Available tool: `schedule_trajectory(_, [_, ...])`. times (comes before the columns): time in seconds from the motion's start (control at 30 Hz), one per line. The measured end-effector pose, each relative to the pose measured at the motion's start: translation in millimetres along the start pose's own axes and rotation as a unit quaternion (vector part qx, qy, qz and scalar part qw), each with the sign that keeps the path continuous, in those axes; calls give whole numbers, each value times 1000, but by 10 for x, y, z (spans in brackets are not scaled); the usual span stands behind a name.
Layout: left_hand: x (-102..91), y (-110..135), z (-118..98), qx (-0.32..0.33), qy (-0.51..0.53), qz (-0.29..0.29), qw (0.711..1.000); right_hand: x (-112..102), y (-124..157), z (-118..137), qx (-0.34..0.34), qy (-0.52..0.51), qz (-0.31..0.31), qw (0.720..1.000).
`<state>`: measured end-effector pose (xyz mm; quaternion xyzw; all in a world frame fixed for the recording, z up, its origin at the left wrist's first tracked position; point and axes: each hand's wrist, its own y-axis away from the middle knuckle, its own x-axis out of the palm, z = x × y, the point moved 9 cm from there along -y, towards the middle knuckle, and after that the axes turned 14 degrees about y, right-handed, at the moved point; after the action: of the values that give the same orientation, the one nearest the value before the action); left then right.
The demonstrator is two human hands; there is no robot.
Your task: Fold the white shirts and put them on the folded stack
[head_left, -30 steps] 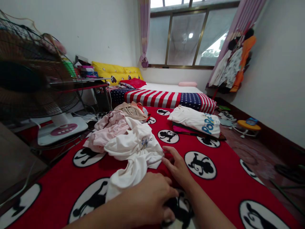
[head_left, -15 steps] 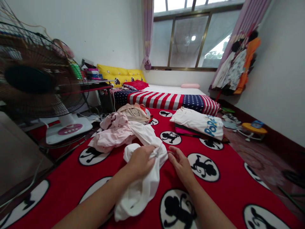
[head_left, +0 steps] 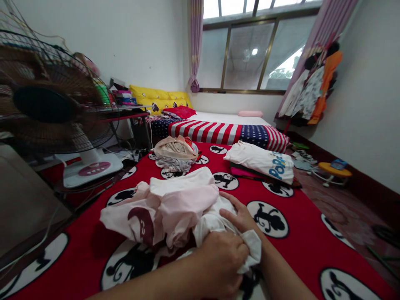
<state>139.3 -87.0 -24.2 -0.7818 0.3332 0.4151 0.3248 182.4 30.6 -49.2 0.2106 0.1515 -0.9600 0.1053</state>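
The left hand (head_left: 218, 262) is clenched around a bunched white cloth (head_left: 250, 250), with a corner poking out past the knuckles. The right hand (head_left: 239, 216) is open, its fingers spread and pressing on the same cloth just beside the left grip. The cloth lies at the near edge of a heap of pink-and-white garments (head_left: 159, 212), one with a dark red print, all on a red cover (head_left: 300, 250) patterned with black monkey silhouettes in white circles. Farther along the cover sit a rolled beige bundle of clothes (head_left: 175, 152) and a folded white T-shirt (head_left: 259, 162) with blue lettering, of which "POP" can be read, on top of a dark and pink stack. Beyond lies stars-and-stripes bedding (head_left: 215, 131), with 2 yellow pillows (head_left: 159, 98) and a red pillow (head_left: 179, 111) at the far end. On the left stand an electric fan (head_left: 46, 104) with a pink control panel and a desk (head_left: 125, 114) carrying books. Clothes (head_left: 312, 87) hang on the right by the window (head_left: 243, 54).
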Motion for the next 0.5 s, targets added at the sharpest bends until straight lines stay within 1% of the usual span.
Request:
schedule_trajectory(0.07, [-42,0,-10,-7,-1,3,1000,-4,6,0,1,-1,-1,1000])
schedule_trajectory(0.13, [-120,5,-47,-3,17,34,999,5,13,-3,5,-6,5,1000])
schedule_trajectory(0.17, [-203,14,-77,4,38,49,998,13,15,-13,14,-13,10,1000])
schedule_trajectory(0.2, [-331,30,-104,12,62,55,997,23,18,-27,24,-23,15,999])
schedule_trajectory(0.23, [-509,50,-115,17,83,44,995,31,19,-40,34,-34,19,999])
schedule_trajectory(0.27, [-742,79,-95,14,92,7,996,33,18,-51,43,-43,18,998])
schedule_trajectory(0.3, [-991,123,-30,-1,78,-40,996,33,16,-63,51,-48,16,997])
schedule_trajectory(0.33, [-1218,186,71,-27,42,-83,995,31,14,-75,58,-49,13,997])
schedule_trajectory(0.37, [-1390,259,202,-58,-3,-107,993,28,11,-88,64,-49,10,997])
schedule_trajectory(0.4, [-1506,341,381,-100,-47,-114,987,28,9,-102,71,-47,8,996])
schedule_trajectory(0.43, [-1569,434,612,-154,-79,-108,979,27,8,-113,76,-45,6,996])
schedule_trajectory(0.47, [-1588,540,877,-210,-92,-97,968,28,6,-117,79,-44,6,996])
schedule_trajectory(0.5, [-1554,653,1159,-266,-87,-74,957,27,5,-109,78,-40,5,996])
